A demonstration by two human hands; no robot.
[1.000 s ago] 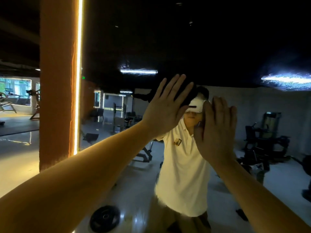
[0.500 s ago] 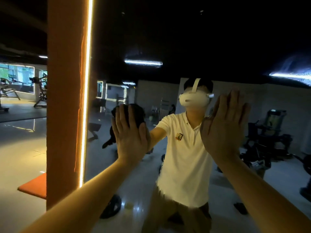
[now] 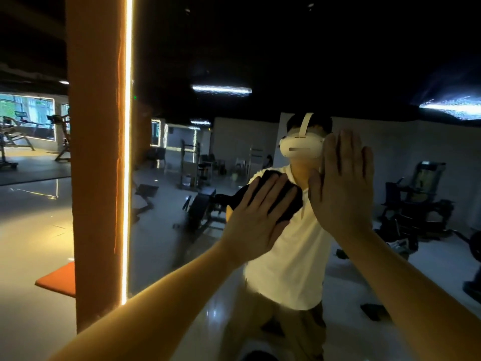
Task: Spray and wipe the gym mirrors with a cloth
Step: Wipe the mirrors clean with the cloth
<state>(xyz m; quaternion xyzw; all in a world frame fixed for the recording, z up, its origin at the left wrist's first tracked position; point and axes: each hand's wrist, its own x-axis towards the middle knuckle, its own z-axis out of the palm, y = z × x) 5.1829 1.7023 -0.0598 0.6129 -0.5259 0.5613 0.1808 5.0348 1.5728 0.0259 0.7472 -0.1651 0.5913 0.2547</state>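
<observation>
A tall wall mirror (image 3: 182,230) fills the view right of an orange pillar. My left hand (image 3: 257,217) lies flat with straight fingers, pressing a dark cloth (image 3: 289,201) against the glass at chest height. The cloth shows past my fingertips and is partly hidden by the palm. My right hand (image 3: 343,183) is flat on the glass just to the right and a little higher, fingers straight and together, holding nothing. No spray bottle is in view. The glass reflects a person in a white shirt with a white headset.
An orange pillar (image 3: 97,152) with a lit vertical strip (image 3: 127,152) borders the mirror on the left. An orange bench corner (image 3: 57,280) sits low beside it. Gym machines stand at the far left (image 3: 15,142) and appear reflected in the glass.
My left hand has swept the cloth from the left side toward the right, ending next to my right hand. My right hand has stayed flat on the glass.
</observation>
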